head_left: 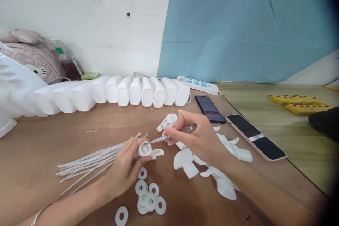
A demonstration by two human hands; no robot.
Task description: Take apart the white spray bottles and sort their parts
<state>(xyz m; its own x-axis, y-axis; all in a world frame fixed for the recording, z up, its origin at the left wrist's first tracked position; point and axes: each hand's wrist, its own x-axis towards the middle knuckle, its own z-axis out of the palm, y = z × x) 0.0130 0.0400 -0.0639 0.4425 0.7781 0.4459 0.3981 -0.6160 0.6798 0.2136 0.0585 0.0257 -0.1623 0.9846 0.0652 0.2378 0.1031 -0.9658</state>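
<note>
Hands | left hand [126,165] curled around white cap [145,149] | right hand [200,139] pinching clear-handled screwdriver [190,129], tip at cap's mouth

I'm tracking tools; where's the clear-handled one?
The tool is in the right hand, central in the head view, tip at the left hand's white cap.

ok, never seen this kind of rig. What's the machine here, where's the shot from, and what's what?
No machine: this is a person working barehanded. The single picture comes from a camera worn on their head, looking forward and down. The left hand holds a small white part, its round opening showing. The right hand grips a screwdriver-like tool, its thin tip at that opening. On the brown table lie thin white tubes, flat white rings and loose white pieces. Behind them runs a row of white containers; two phones lie at the right.
</note>
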